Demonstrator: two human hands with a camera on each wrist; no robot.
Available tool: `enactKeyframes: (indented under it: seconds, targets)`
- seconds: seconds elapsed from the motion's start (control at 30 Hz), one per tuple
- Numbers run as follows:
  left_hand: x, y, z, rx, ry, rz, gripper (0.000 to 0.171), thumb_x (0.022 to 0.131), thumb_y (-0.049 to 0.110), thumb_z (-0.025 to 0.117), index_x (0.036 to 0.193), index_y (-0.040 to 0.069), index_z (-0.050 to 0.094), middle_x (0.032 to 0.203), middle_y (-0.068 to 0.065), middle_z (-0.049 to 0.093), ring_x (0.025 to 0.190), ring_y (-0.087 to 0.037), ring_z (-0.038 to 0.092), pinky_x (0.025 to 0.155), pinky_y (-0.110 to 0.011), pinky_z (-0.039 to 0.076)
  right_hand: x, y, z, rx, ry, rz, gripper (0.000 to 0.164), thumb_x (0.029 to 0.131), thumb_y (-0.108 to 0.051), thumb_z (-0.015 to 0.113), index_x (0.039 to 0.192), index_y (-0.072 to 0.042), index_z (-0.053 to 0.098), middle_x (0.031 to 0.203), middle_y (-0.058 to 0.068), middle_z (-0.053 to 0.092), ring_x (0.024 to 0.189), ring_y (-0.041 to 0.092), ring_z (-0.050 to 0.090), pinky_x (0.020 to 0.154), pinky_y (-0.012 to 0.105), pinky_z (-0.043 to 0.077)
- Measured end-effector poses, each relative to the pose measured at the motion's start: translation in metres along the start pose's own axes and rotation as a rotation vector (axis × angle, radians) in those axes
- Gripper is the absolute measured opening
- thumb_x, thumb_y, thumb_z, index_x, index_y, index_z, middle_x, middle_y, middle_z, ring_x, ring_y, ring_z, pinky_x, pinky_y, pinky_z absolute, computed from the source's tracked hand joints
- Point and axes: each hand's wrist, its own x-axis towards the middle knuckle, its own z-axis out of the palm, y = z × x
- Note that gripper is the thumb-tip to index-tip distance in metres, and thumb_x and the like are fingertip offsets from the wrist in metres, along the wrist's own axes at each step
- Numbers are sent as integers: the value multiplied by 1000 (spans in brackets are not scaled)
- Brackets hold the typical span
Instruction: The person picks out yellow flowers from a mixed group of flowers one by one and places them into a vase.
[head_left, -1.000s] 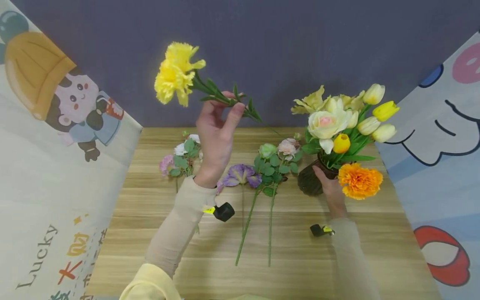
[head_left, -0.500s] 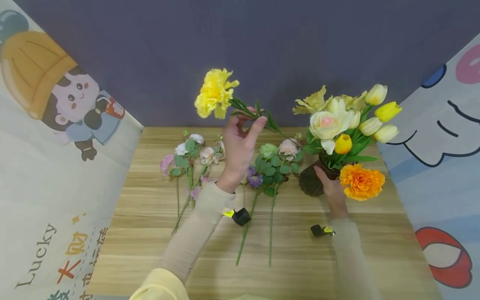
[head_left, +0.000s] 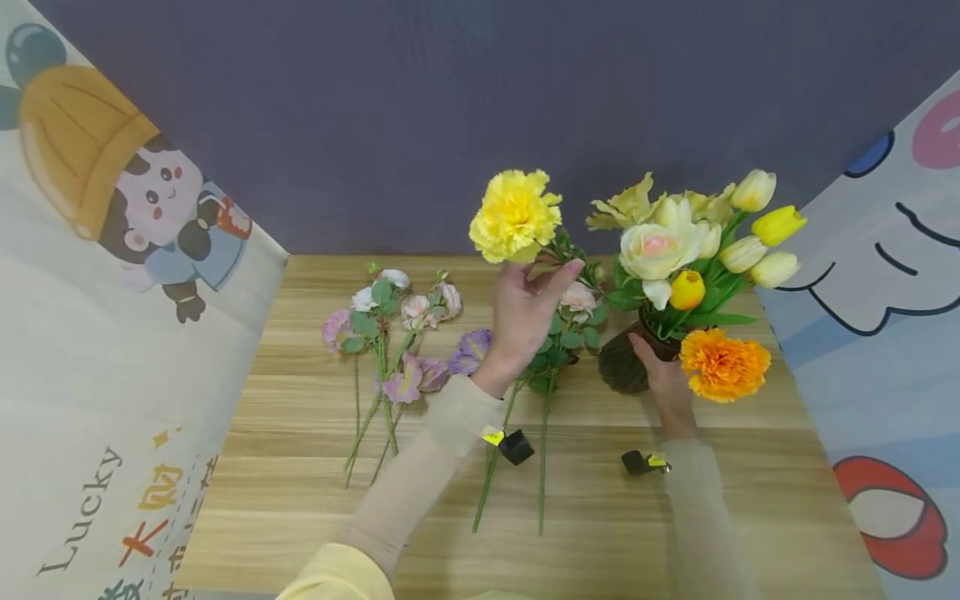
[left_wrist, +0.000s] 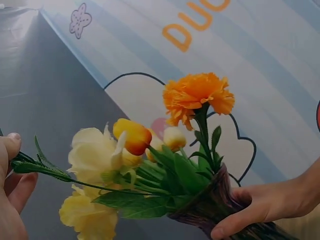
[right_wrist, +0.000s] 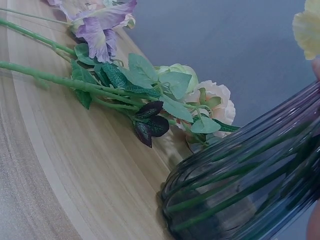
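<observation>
My left hand pinches the green stem of a yellow carnation between thumb and fingers, above the table and left of the vase. In the left wrist view this stem reaches across in front of the bouquet toward the vase mouth; where its end lies is hard to tell. My right hand grips the ribbed dark glass vase near its neck, and the vase leans. Standing in it are a cream rose, an orange carnation and several yellow and white tulips. Stems show through the glass.
Loose artificial flowers lie on the wooden table: a purple bloom, a pale pink rose beside the vase, and white blooms with pink-lilac ones at the left. A dark wall rises behind.
My left hand has moved right and somewhat down with the yellow carnation, from the far left to beside the bouquet. The right hand and vase have stayed nearly still.
</observation>
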Motion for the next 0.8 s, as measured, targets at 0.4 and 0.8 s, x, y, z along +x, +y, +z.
enactKeyframes:
  seconds: [0.4,0.8]
  targets:
    - [-9,-20,27,155,-167,-5,16,99,7,69,108,-6,68,104,-22,72,97,-27,74,90,-22,59,1,-3,0,-10,2,-55,98,88,-35,82,164,-21,21,168,0,25,153,15,24,128,34,17]
    - [-15,-56,44,245,-209,-92,27,98,15,73,121,4,64,107,-13,68,94,-16,72,84,-19,59,9,-1,4,48,20,-155,93,87,-27,84,162,-24,29,163,-4,37,150,12,32,126,29,23]
